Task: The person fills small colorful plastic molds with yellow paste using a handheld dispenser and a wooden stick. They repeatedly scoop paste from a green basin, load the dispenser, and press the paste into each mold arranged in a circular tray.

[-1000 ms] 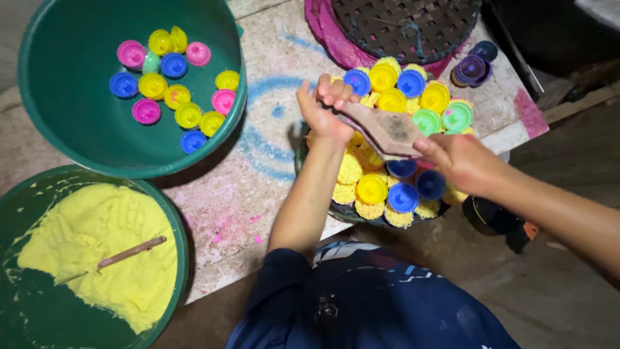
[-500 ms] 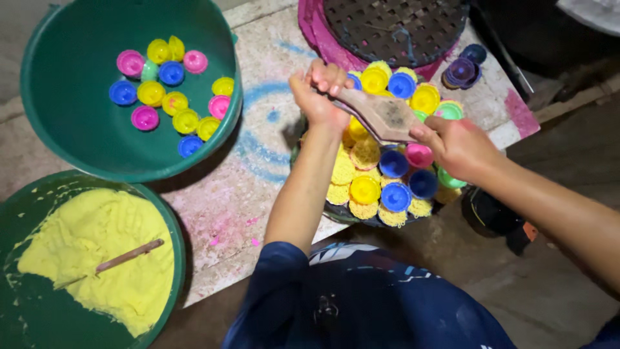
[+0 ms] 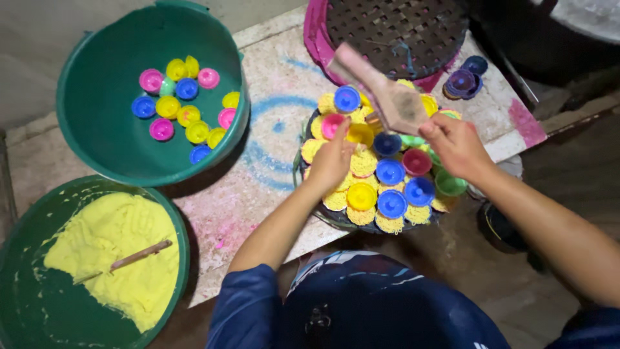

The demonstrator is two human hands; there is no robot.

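Observation:
My right hand (image 3: pixel 457 143) grips a flat wooden paddle (image 3: pixel 381 90) that points up and left over a round tray (image 3: pixel 336 216). The tray holds several small coloured cup moulds (image 3: pixel 389 172) and several yellow ridged cakes (image 3: pixel 363 163). My left hand (image 3: pixel 334 161) rests on the tray's left side, its fingers on a yellow cake beside a pink mould (image 3: pixel 332 124). What the fingertips pinch is hidden.
A green basin (image 3: pixel 90 84) at the upper left holds several loose coloured moulds. A second green basin (image 3: pixel 32 297) at the lower left holds yellow dough (image 3: pixel 113 249) with a stick (image 3: pixel 132 256) in it. A pink round grid tray (image 3: pixel 394 29) and purple moulds (image 3: pixel 466 77) lie beyond.
My left hand has come down from the paddle's tip to the tray's left side. The paddle has swung upward in my right hand.

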